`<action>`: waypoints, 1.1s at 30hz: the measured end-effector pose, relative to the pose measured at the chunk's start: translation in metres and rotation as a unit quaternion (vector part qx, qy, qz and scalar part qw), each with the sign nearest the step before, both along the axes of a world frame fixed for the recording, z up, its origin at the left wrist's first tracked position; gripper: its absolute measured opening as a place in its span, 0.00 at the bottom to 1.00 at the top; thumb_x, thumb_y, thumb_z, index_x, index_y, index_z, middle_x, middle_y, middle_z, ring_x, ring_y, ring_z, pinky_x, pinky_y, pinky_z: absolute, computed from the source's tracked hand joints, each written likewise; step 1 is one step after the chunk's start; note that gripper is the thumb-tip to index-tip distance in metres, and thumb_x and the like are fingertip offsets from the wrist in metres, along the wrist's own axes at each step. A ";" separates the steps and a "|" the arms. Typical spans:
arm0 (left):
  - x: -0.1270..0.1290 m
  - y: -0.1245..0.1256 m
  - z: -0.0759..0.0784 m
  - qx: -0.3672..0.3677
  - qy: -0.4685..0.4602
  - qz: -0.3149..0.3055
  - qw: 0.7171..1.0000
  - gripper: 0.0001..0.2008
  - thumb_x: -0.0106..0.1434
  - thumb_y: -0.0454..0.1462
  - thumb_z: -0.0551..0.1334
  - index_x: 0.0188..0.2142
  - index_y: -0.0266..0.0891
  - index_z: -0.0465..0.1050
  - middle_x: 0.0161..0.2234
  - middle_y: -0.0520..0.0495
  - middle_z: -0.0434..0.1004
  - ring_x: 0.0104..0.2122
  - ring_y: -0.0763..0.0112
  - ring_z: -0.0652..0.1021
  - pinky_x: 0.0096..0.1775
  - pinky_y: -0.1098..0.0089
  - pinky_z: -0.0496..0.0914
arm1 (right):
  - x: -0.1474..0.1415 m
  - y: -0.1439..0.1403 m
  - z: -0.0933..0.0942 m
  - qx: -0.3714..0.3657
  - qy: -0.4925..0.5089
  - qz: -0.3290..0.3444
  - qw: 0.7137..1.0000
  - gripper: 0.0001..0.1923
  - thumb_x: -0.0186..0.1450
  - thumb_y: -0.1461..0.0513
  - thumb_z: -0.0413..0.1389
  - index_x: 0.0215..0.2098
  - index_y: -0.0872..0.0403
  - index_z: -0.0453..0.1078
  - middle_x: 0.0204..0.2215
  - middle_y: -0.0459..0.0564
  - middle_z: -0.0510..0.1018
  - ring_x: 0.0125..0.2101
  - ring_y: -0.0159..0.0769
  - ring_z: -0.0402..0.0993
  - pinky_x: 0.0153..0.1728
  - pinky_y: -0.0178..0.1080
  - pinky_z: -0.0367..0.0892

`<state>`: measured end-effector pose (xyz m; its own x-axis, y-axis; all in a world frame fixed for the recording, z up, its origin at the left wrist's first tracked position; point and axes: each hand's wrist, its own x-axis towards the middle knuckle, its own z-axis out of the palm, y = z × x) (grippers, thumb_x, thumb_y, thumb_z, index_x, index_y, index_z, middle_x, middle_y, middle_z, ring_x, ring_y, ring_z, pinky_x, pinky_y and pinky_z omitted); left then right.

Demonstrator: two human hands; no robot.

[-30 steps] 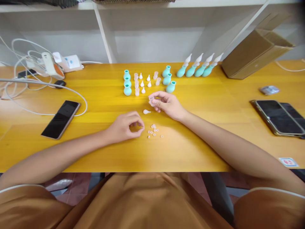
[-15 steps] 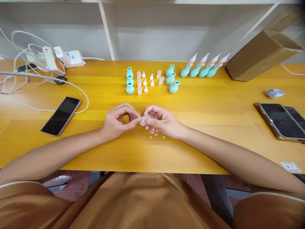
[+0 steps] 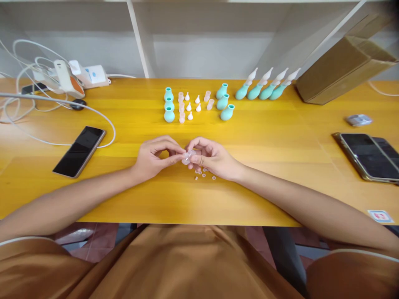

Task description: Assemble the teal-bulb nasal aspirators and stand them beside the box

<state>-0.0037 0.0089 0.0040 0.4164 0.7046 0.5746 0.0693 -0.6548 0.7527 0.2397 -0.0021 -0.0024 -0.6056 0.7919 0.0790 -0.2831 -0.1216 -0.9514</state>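
Over the middle of the table, my right hand point(image 3: 212, 158) is closed around a clear plastic piece point(image 3: 188, 157), with the thumb on its near side. My left hand point(image 3: 160, 155) is in a pinch at the left end of that piece; whatever sits between its fingertips is too small to make out. Several tiny translucent rings point(image 3: 203, 175) lie on the wood just below my right hand. Beyond both hands stand teal rubber bulbs point(image 3: 169, 115), pinkish translucent connectors point(image 3: 182, 118) and small white pointed tips point(image 3: 190, 116).
Several assembled bulb aspirators point(image 3: 241, 92) lean in a row at the back right, beside a cardboard box point(image 3: 336, 70). A phone point(image 3: 79, 151) and white cables point(image 3: 109, 124) are on the left. More phones point(image 3: 363, 155) and a small sticker point(image 3: 380, 216) lie right.
My left hand's fingertips have shifted slightly right, closer against the clear plastic piece. My right hand stays nearly in place.
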 end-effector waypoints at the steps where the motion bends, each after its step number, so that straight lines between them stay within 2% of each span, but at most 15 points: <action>1: 0.000 0.000 0.001 -0.004 -0.003 0.001 1.000 0.05 0.69 0.41 0.77 0.42 0.45 0.90 0.37 0.45 0.88 0.35 0.70 0.84 0.40 0.69 0.79 | 0.000 0.000 0.000 0.001 0.000 0.001 1.000 0.23 0.66 0.50 0.76 0.46 0.51 0.71 0.36 0.47 0.86 0.32 0.31 0.82 0.26 0.30 0.72; 3: 0.001 0.001 0.002 -0.032 -0.006 -0.004 0.999 0.05 0.68 0.41 0.78 0.41 0.45 0.90 0.38 0.45 0.88 0.36 0.70 0.84 0.41 0.69 0.79 | 0.000 0.000 0.000 0.003 -0.006 0.001 1.000 0.23 0.66 0.50 0.76 0.46 0.51 0.72 0.37 0.47 0.86 0.33 0.31 0.83 0.26 0.30 0.72; 6: 0.001 0.005 0.002 -0.124 -0.004 -0.044 0.991 0.11 0.66 0.46 0.80 0.38 0.42 0.89 0.37 0.44 0.88 0.34 0.69 0.84 0.38 0.69 0.79 | 0.001 -0.001 0.002 0.009 -0.021 -0.003 1.000 0.24 0.65 0.50 0.77 0.46 0.51 0.72 0.35 0.46 0.85 0.32 0.32 0.82 0.26 0.31 0.72; 11: 0.000 0.017 0.000 -0.262 0.011 -0.149 0.953 0.20 0.60 0.50 0.83 0.35 0.38 0.85 0.35 0.45 0.86 0.34 0.68 0.85 0.40 0.68 0.80 | 0.003 -0.005 0.003 0.029 -0.043 -0.002 0.999 0.22 0.66 0.51 0.76 0.46 0.52 0.73 0.34 0.46 0.83 0.31 0.29 0.78 0.29 0.31 0.74; 15: -0.003 0.021 0.000 -0.327 0.024 -0.163 0.930 0.21 0.56 0.48 0.85 0.35 0.36 0.82 0.35 0.46 0.85 0.35 0.69 0.85 0.43 0.67 0.81 | 0.002 -0.007 0.001 0.043 -0.056 -0.009 0.997 0.22 0.65 0.51 0.77 0.46 0.52 0.74 0.35 0.45 0.80 0.29 0.28 0.75 0.28 0.31 0.74; 23: -0.003 0.020 0.004 -0.376 0.025 -0.159 0.913 0.22 0.52 0.45 0.86 0.33 0.36 0.80 0.33 0.48 0.84 0.34 0.71 0.84 0.42 0.70 0.80 | 0.001 -0.009 0.003 0.054 -0.043 -0.006 0.998 0.22 0.65 0.52 0.77 0.46 0.52 0.74 0.39 0.46 0.78 0.32 0.28 0.74 0.27 0.30 0.73; 29: -0.002 0.019 0.008 -0.375 0.040 -0.152 0.913 0.22 0.50 0.45 0.87 0.32 0.36 0.80 0.33 0.48 0.84 0.33 0.71 0.83 0.41 0.69 0.80 | 0.001 -0.011 0.001 0.066 -0.035 -0.003 0.997 0.19 0.66 0.56 0.76 0.46 0.52 0.74 0.41 0.47 0.78 0.37 0.30 0.77 0.31 0.31 0.77; 33: -0.002 0.019 0.008 -0.378 0.041 -0.150 0.913 0.22 0.50 0.45 0.87 0.32 0.37 0.81 0.32 0.49 0.84 0.32 0.71 0.83 0.41 0.69 0.80 | 0.001 -0.011 0.000 0.071 -0.042 -0.003 0.997 0.19 0.66 0.55 0.76 0.46 0.52 0.74 0.41 0.47 0.78 0.38 0.31 0.78 0.32 0.32 0.78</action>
<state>-0.0059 0.0276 0.0117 0.6760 0.7336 -0.0700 0.0482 0.0508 0.9975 0.2408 -0.0128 -0.0029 -0.6097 0.7801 0.1401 -0.2020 0.0180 -0.9792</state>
